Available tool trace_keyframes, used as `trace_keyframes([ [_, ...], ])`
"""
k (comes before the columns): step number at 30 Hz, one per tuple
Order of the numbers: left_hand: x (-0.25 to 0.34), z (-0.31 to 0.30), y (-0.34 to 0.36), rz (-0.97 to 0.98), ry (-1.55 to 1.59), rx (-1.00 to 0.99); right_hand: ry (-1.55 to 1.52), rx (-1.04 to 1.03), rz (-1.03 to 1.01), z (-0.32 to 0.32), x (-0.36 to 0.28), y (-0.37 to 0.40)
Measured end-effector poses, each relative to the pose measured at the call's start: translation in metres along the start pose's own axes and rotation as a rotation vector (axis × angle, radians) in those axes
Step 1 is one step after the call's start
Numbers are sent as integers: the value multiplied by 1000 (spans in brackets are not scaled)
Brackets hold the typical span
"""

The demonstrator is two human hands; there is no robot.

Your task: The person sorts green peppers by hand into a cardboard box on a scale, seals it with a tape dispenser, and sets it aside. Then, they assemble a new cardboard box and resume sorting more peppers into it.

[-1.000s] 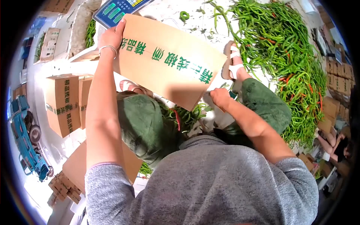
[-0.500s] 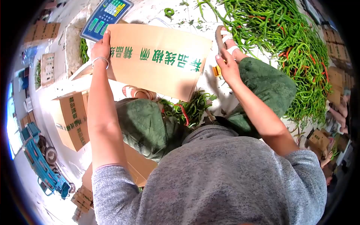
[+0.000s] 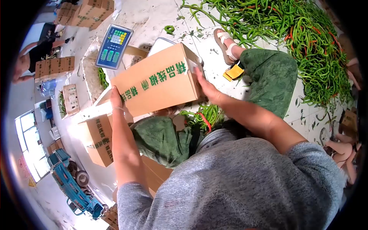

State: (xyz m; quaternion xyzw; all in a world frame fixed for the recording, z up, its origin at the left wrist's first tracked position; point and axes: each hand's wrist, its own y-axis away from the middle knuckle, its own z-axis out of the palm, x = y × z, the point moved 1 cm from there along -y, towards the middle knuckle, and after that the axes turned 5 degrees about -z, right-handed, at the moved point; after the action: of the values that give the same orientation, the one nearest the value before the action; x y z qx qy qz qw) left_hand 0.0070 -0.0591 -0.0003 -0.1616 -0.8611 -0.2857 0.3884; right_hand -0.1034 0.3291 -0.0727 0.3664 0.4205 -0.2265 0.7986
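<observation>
A brown cardboard box (image 3: 153,86) with green printed characters stands unfolded in front of me, tilted, between my two hands. My left hand (image 3: 116,97) is closed on its left end, the fingers partly hidden behind the cardboard. My right hand (image 3: 208,87) is open, with straight fingers lying flat against the right end of the box. Under the box, between my knees, lies a small heap of green chili peppers (image 3: 211,115) with a red one. A yellow object (image 3: 233,72) rests on the floor by my right foot.
A blue scale display (image 3: 114,46) stands beyond the box, near a pale scale platform (image 3: 159,45). A large pile of chili peppers (image 3: 268,23) covers the floor at right. Another printed box (image 3: 96,140) stands at left, with a blue cart (image 3: 71,184) farther off. A person (image 3: 32,57) is at far left.
The flat carton has opened into a box shape and tilted. My right hand has come from beside my knee to the box's right end. My view has shifted, showing more at left.
</observation>
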Motion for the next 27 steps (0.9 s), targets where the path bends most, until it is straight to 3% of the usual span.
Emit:
trace_keyframes([
  [2, 13, 4, 13, -1, -46, -36, 149, 30, 461, -36, 30, -13],
  [3, 10, 5, 0, 42, -6, -44, 89, 60, 561, -55, 61, -29],
  [5, -14, 4, -27, 98, 68, -49, 59, 202, 269, -31, 7, -16],
  [8, 9, 5, -3, -43, -41, -12, 99, 390, -228, -12, -58, -17],
  [10, -6, 3, -24, -32, -173, 62, 165, 404, -369, 13, -108, -21],
  [13, -4, 5, -26, -27, -323, 169, 551, 334, -587, 60, -116, -37],
  [16, 16, 11, -7, -52, -607, 273, 1236, 285, -530, 76, -117, -18],
  [17, 20, 12, 0, -35, -583, 281, 1127, 328, -654, 70, -106, -27],
  [22, 35, 20, 27, 46, -589, 437, 947, 270, -749, 53, -98, -41],
  [23, 43, 21, 33, -31, -557, 375, 847, 254, -757, 50, -96, -41],
  [26, 24, 30, 23, 537, -705, 683, 720, 257, -683, 47, -93, -42],
  [27, 38, 35, 36, 533, -806, 583, 653, 266, -630, 45, -87, -45],
])
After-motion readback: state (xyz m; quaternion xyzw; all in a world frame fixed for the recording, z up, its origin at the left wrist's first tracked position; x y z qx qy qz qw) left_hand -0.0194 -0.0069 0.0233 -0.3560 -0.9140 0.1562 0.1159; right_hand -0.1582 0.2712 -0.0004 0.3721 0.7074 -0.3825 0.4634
